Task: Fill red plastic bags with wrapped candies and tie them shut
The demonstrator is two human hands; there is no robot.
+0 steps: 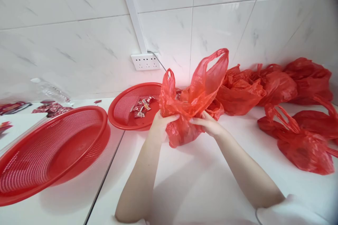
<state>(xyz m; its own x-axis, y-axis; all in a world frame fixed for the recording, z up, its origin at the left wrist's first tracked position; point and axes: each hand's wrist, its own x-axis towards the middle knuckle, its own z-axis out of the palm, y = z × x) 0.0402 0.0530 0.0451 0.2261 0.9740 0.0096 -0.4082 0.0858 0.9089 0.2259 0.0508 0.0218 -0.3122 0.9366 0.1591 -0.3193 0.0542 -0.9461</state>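
Both hands grip a red plastic bag (185,126) above the white tabletop, its two loop handles standing up. My left hand (163,123) is closed on the bag's left side, thumb across the front. On the right side, my right hand (208,123) presses the film with its thumb in front; the other fingers are hidden behind the bag. What the bag contains cannot be made out through the film. Close to my left hand is a red mesh basket (120,103) with several small wrapped packets (142,107) in it.
A larger red basket (79,147) stands at left. Several filled red bags (240,93) line the wall, and more bags (303,144) lie at right. Behind are a power strip (145,62), a clear bottle (54,91) and loose packets (52,109). A seam (105,175) crosses the tabletop.
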